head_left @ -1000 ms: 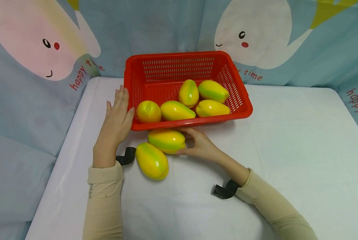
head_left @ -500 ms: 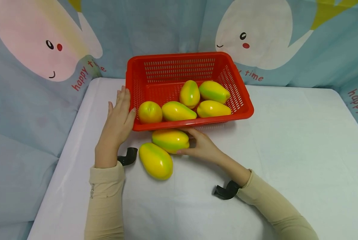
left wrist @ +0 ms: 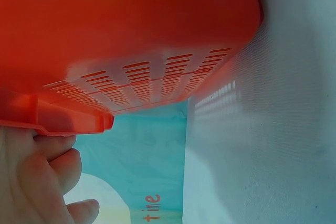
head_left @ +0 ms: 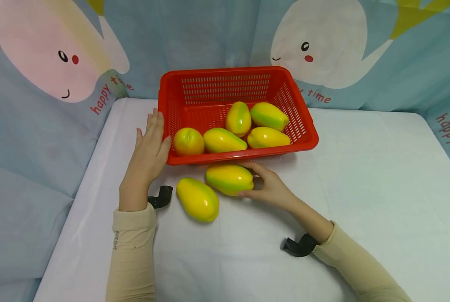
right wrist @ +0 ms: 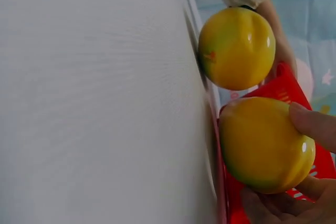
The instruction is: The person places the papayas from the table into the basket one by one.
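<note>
My right hand holds a yellow-green papaya by its right end, just in front of the red plastic basket. In the right wrist view, the thumb lies on one side of this papaya and the fingers on the other. A second papaya lies on the table to its left, a small gap away. My left hand rests with straight fingers along the basket's left side; in the left wrist view its fingers touch the rim.
Several more papayas lie inside the basket, along its front and right. At the front left corner, a rounder yellow fruit shows a dimpled end. A white cloth covers the table. Behind hangs a light blue printed curtain.
My right hand has shifted right with the papaya in its grip, parting it from the second papaya. That second papaya has turned and moved slightly right. The left hand stays at the basket.
</note>
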Motion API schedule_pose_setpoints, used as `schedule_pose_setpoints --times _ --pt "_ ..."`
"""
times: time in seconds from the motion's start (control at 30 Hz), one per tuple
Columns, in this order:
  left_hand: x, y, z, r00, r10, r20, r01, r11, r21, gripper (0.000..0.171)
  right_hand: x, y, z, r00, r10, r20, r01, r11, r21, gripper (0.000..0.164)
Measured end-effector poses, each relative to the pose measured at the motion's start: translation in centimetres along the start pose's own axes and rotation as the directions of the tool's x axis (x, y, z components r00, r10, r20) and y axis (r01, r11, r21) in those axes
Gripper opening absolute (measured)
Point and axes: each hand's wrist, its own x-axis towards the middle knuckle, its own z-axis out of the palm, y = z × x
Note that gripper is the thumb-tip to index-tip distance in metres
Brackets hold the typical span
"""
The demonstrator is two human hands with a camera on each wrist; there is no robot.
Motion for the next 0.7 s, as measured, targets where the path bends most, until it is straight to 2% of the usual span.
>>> schedule_pose_setpoints --times 0.33,0.7 --pt "-0.1 0.0 0.0 1.000 -0.007 -0.006 0.007 1.000 -0.005 0.062 -2.0 -0.4 -1.4 1.000 0.008 0.014 -0.008 0.999 0.034 0.071" --pt "-0.1 0.0 0.0 1.000 0.000 -0.004 0.000 1.000 0.000 0.062 -4.0 -2.1 -2.9 0.999 -0.037 0.012 0.037 0.999 0.014 0.071"
